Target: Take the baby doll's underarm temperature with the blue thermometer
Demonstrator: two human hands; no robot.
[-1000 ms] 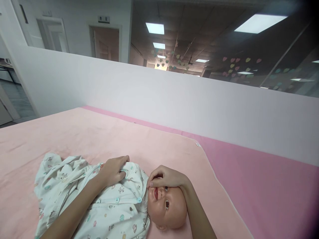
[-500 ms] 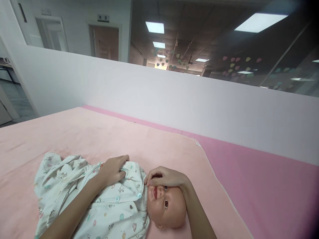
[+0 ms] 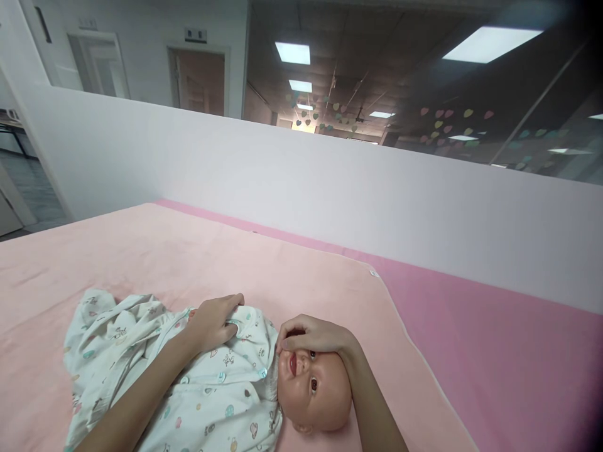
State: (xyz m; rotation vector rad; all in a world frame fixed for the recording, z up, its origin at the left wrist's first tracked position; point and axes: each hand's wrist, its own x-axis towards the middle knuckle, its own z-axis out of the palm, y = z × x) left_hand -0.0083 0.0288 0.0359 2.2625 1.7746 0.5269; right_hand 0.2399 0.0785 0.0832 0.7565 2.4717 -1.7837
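Here, the doll (image 3: 325, 395) lies face up across the peach blanket (image 3: 211, 251), its patterned, buttoned garment (image 3: 211, 395) spread toward the foot end, the legs not visible. Over the doll's lower body passes the left forearm (image 3: 141, 389), which conceals part of the cloth; the left hand (image 3: 211, 323) rests on the far side of the torso, thumb parted from the fingers, presumably to steady the body, though whether this grip pinches any cloth cannot be told. At the doll's head, the right hand (image 3: 313, 333) curls along the far cheek, an arrangement that may brace the head against rolling; a gap shows between thumb and bent forefinger, but the other fingertips are hidden, so how firmly they grasp cannot be judged. Both hands block the view of the doll's far side. Past the doll's head, the blanket's edge, bearing a small white tag (image 3: 374, 273), overlaps a pink mat (image 3: 447, 326), apparently a soft support. Farther behind the doll, a white partition (image 3: 292, 176) limits reach. Above and beyond it appear a window (image 3: 400, 69) with heart-shaped stickers (image 3: 440, 114), a doorway (image 3: 200, 81) and lit ceiling panels (image 3: 492, 44).
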